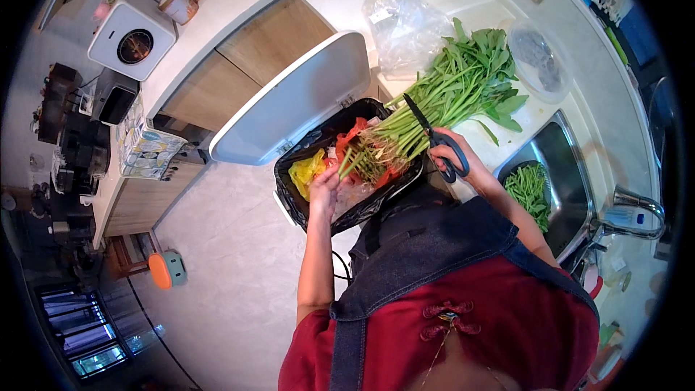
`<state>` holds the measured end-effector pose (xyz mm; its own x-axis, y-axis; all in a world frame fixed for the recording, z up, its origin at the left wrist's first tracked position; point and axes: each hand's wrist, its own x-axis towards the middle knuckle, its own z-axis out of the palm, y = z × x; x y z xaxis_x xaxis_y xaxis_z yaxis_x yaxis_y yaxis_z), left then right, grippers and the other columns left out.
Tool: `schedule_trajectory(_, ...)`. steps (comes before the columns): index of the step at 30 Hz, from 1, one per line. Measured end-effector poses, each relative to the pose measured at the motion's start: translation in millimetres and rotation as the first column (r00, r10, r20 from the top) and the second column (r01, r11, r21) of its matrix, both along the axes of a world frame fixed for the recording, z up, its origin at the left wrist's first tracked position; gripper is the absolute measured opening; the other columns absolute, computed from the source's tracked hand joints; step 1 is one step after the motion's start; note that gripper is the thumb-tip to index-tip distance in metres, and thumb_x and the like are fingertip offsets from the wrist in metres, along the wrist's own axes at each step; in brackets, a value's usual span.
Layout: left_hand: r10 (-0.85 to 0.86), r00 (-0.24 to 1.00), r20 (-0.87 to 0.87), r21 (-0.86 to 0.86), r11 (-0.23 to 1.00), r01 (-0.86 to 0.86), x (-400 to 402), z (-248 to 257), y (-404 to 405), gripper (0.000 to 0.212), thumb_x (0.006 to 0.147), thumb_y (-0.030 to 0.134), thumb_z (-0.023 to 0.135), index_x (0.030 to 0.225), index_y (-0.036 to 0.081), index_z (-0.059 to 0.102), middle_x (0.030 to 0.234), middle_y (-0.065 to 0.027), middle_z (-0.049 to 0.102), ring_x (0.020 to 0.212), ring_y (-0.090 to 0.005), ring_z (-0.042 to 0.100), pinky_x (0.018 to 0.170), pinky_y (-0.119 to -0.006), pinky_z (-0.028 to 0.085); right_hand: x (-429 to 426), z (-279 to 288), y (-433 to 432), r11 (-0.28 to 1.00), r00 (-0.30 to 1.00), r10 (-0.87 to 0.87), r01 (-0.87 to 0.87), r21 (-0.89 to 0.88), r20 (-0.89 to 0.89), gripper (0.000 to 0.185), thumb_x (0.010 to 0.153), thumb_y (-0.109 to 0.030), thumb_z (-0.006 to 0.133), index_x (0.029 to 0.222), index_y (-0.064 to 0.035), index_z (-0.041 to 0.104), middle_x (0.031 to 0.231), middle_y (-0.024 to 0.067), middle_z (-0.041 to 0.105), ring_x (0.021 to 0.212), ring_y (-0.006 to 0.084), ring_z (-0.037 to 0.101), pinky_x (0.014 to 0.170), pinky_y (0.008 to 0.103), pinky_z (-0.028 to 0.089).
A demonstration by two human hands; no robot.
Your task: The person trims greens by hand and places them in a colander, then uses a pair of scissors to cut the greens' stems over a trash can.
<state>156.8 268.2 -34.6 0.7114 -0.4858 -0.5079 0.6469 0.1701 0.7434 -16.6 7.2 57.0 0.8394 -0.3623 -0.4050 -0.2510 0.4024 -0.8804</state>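
Observation:
My right hand grips dark-handled kitchen scissors, whose blades point up and away across the stems. A large bunch of leafy green vegetables lies on the counter, its rooted stem ends hanging over the rubbish bin. Over the bin's near left part, my left hand pinches a few short green stems. The bin has a black liner and its lid stands raised. Inside are a yellow plastic bag, red plastic and clear film; root trimmings appear below the bunch.
A clear plastic bag and a round clear plastic container flank the bunch. To the right is a steel sink with cut greens in a dark colander, beside a curved faucet. An orange-topped stool stands on the floor.

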Motion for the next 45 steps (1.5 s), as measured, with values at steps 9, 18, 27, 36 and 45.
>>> schedule_trajectory(9,0.018,0.998,-0.058,0.185,0.983,-0.007,-11,-48,-43,0.027,0.084,-0.001,0.049,0.11,-0.007,0.05,0.104,-0.0143,0.056,0.09,-0.0225,0.057,0.08,-0.029,0.047,0,3,9,0.997,0.998,-0.055,0.057,0.046,-0.034,0.06,0.075,-0.002,0.056,0.128,0.0062,0.03,0.066,0.0069,0.049,0.05,0.0119,0.046,0.042,0.0234,0.035)
schedule_trajectory(18,-0.052,0.876,0.48,0.245,0.967,-0.076,-11,-43,-67,0.023,0.083,0.003,0.054,0.105,0.002,0.057,0.096,-0.0038,0.058,0.085,-0.0127,0.053,0.076,-0.024,0.042,-10,18,12,0.999,0.999,-0.03,0.03,-0.02,-0.025,0.041,0.079,-0.004,0.051,0.118,0.0044,0.04,0.063,0.0031,0.046,0.051,0.0083,0.045,0.046,0.0206,0.036)
schedule_trajectory(27,-0.317,0.518,0.795,0.383,0.923,-0.022,12,53,-113,0.027,0.084,0.02,0.056,0.103,0.002,0.058,0.092,-0.0121,0.063,0.084,-0.02,0.059,0.075,-0.029,0.046,-12,19,1,1.0,0.998,-0.018,0.017,0.014,0.052,0.051,0.076,-0.004,0.054,0.122,0.0076,0.035,0.062,0.0059,0.049,0.051,0.0118,0.046,0.046,0.024,0.037)
schedule_trajectory(36,-0.741,0.288,0.606,0.692,0.67,0.269,-36,44,-153,0.068,0.07,0.05,0.066,0.113,0.0,0.05,0.099,-0.0231,0.06,0.093,-0.0334,0.059,0.08,-0.039,0.046,-26,4,-24,0.985,0.985,-0.175,0.175,0.01,0.0,0.04,0.074,-0.005,0.055,0.111,0.0048,0.044,0.063,0.0051,0.048,0.052,0.0115,0.047,0.046,0.023,0.039)
schedule_trajectory(45,-0.705,0.209,0.678,0.658,0.709,0.254,-34,48,-167,0.052,0.068,0.036,0.071,0.101,0.001,0.051,0.1,-0.0195,0.053,0.093,-0.0372,0.052,0.078,-0.043,0.043,-38,24,-33,0.981,0.989,-0.151,0.151,-0.12,0.005,0.04,0.074,-0.007,0.054,0.111,0.0052,0.046,0.057,0.0028,0.047,0.048,0.01,0.044,0.046,0.0214,0.034)
